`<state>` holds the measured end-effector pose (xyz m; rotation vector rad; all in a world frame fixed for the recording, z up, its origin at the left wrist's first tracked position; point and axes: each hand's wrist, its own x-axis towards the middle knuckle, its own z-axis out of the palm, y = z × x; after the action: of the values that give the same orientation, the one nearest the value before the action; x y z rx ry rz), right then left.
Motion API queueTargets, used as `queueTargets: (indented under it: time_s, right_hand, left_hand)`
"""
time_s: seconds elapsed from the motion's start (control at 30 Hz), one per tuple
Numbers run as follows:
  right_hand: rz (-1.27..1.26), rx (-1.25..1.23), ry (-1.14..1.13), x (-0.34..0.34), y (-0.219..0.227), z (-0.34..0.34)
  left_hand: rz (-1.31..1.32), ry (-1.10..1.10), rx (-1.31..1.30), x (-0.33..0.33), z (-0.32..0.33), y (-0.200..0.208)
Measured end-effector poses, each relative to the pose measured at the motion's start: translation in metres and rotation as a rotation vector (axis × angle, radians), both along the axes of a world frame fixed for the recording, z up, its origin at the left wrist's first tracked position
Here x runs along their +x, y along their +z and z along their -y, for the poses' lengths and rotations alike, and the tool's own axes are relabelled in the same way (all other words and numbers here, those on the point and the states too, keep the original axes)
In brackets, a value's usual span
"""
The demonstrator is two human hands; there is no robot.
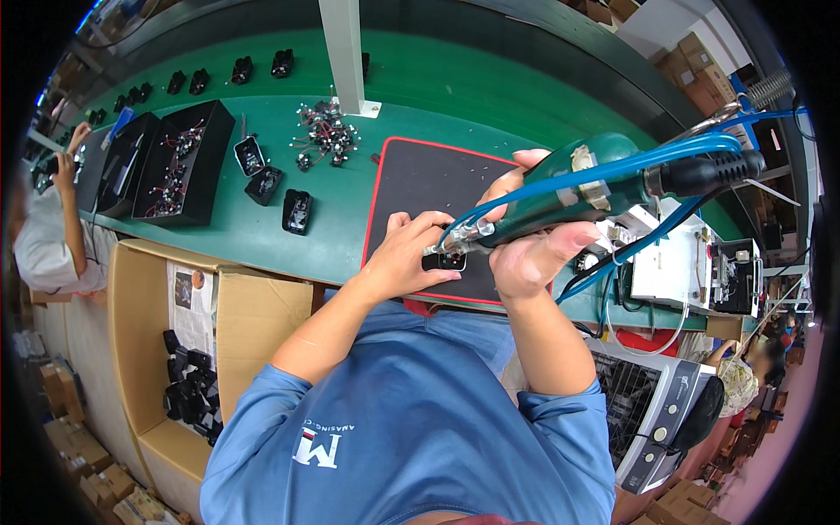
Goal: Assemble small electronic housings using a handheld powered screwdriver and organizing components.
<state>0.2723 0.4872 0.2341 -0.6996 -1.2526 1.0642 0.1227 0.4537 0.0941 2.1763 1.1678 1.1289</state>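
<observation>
My right hand [529, 262] is closed round a green power screwdriver [560, 188] with blue hoses and a black cable. Its tip points down to the left, at a small black plastic housing [451, 262] on a dark mat with a red edge [411, 175]. My left hand [404, 255] grips that housing from the left, fingers bent over it and thumb at its near side. The screwdriver's nose and my fingers hide part of the housing, so I cannot tell whether the bit touches it.
Left of the mat lie open black housings [297, 212] and a heap of wired parts [325, 136] beside a white post [346, 52]. A black bin [213, 162] holds more wired parts. Below stands a cardboard box [262, 311]. A white machine [669, 267] stands right; a co-worker [52, 241] sits far left.
</observation>
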Motion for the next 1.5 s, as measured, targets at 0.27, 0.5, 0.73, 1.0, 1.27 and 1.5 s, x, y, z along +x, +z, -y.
queueTargets:
  time_s: [0.27,0.5,0.73,1.0,1.27,1.5]
  right_hand:
    - [0.006,0.002,-0.003,-0.001,-0.003,0.000]
    - [0.004,-0.006,0.008,0.002,-0.003,-0.001]
    - [0.011,-0.007,0.010,0.003,-0.001,-0.001]
    - [0.007,-0.039,0.005,-0.001,-0.014,0.002]
    - [-0.161,-0.050,0.000,0.006,0.004,-0.010]
    - [-0.027,0.258,-0.243,0.049,0.097,-0.016]
  left_hand:
    - [0.006,-0.007,0.002,-0.001,0.000,0.000]
    - [0.021,-0.003,0.013,0.000,0.000,0.000]
    - [0.022,0.001,0.007,0.000,0.000,0.000]
    - [0.016,0.001,0.013,-0.002,-0.001,-0.003]
    - [-0.013,-0.028,-0.087,-0.002,-0.004,0.006]
    - [-0.084,0.087,-0.124,-0.024,-0.111,0.041]
